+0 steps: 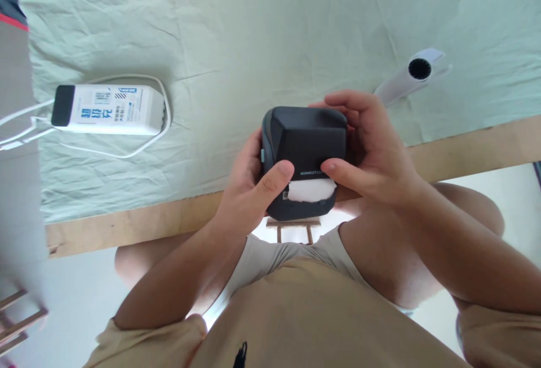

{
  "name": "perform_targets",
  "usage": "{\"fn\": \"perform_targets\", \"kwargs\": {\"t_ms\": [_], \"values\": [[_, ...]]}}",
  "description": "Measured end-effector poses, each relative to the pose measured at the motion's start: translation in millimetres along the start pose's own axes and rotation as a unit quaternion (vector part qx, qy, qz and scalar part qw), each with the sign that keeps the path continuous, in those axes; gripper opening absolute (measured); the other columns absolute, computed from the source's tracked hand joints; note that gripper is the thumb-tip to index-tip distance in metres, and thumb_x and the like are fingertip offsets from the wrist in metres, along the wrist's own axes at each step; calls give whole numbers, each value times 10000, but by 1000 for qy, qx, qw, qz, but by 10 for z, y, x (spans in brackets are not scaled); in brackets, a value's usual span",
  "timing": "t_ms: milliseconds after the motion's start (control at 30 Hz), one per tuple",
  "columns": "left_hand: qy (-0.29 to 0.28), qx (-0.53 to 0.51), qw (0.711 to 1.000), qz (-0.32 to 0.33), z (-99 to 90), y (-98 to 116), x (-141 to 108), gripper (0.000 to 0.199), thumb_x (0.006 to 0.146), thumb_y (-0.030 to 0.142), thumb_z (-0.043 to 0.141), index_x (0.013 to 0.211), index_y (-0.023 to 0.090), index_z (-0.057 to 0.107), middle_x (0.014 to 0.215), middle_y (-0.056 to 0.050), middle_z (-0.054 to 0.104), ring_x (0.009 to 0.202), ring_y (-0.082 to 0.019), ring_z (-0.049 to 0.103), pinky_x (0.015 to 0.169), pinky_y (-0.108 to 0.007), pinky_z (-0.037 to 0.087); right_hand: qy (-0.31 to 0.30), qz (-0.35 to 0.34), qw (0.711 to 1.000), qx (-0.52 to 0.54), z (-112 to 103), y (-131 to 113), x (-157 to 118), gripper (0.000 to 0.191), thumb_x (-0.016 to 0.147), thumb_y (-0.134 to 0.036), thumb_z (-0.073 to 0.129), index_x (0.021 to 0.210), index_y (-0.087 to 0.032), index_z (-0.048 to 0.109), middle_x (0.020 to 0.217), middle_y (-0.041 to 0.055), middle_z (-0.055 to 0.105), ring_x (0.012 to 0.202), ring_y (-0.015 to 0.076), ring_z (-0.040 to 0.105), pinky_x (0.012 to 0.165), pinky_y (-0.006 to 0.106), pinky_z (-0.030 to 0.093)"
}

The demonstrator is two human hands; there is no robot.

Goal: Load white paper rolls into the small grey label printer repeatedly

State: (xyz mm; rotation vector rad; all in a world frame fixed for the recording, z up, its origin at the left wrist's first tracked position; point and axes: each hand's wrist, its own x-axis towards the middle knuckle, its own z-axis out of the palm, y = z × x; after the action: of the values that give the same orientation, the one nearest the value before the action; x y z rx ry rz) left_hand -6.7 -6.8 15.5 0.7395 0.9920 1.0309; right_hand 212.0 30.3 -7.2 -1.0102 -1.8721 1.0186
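A dark label printer (310,145) is held up over the table's front edge, between both hands. White paper (313,190) with a ragged edge sticks out of its front slot. My left hand (249,187) is closed on the printer's left side, its thumb on the front by the slot and its other fingers hidden behind. On the right side my right hand (369,145) grips the printer, with the thumb tip at the lettering and the fingers curled around the back corner.
On the green tablecloth (236,35), a white power strip (116,110) with its cable lies at the left. A white rolled item with a dark round end (406,78) stands at the right. The wooden table edge (139,224) runs in front of my legs.
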Motion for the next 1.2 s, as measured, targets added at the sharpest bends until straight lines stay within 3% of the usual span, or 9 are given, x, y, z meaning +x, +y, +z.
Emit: {"fn": "perform_targets", "kwargs": {"t_ms": [133,333,667,800,900,967,1000,1100,1200], "values": [[-15,-27,999,15,16,21,-20,433,1023,391,814,1402,224,685,1221,-77,839,928,-217,834,607,-250,628,12,-6,1000,14,33,42,3,656,998,-648,748,1559,-440,478,1527,64,687,1319,354,738,1013,579,699],[-29,-23,999,20,-25,-19,-14,375,1056,397,768,1392,242,708,1105,-43,817,618,-108,674,458,-208,503,1,-3,1000,-30,-13,12,4,598,1041,-618,687,1562,-401,491,1577,72,680,1416,367,698,1152,631,639],[0,-50,998,-27,16,13,8,289,1030,342,780,1306,282,721,829,34,724,516,-123,598,585,-322,627,12,-23,998,-60,-23,35,35,551,1049,-599,656,1521,-339,541,1481,88,742,1287,355,755,1085,626,658],[2,-65,997,32,54,-35,30,199,1010,303,772,1201,247,782,928,-4,779,671,-148,720,549,-255,584,16,-32,998,-49,-31,104,60,608,1027,-680,678,1512,-333,563,1426,88,752,1211,329,771,1035,581,687],[32,-25,998,38,121,-17,22,252,1006,375,801,1195,214,754,967,-31,803,958,-230,836,650,-263,634,14,-46,998,-43,-40,130,79,614,1030,-710,661,1507,-336,567,1435,81,746,1240,310,763,1048,543,692],[36,13,999,8,163,11,14,331,1001,455,807,1208,217,708,1006,-57,808,1227,-323,820,770,-332,681,10,-43,998,-44,-44,129,87,625,1033,-736,641,1505,-334,568,1437,78,746,1250,295,760,1063,514,688],[74,9,996,45,175,23,12,344,990,506,784,1175,229,694,989,-61,804,1264,-354,809,787,-368,691,9,-39,998,-42,-44,124,91,637,1031,-759,632,1500,-332,570,1435,77,744,1255,290,759,1071,501,684],[14,27,999,34,156,41,24,440,922,555,856,1189,233,721,1174,-109,826,1466,-442,688,1054,-550,682,13,-34,999,-29,-40,99,102,707,1001,-849,617,1474,-324,585,1434,80,730,1276,286,750,1070,467,681],[-25,26,998,49,96,32,56,469,840,544,933,1158,241,766,1157,-109,849,1494,-478,628,1138,-613,651,8,-33,999,-25,-39,64,111,783,966,-923,594,1464,-319,586,1454,83,706,1292,286,738,1071,457,678]]}}
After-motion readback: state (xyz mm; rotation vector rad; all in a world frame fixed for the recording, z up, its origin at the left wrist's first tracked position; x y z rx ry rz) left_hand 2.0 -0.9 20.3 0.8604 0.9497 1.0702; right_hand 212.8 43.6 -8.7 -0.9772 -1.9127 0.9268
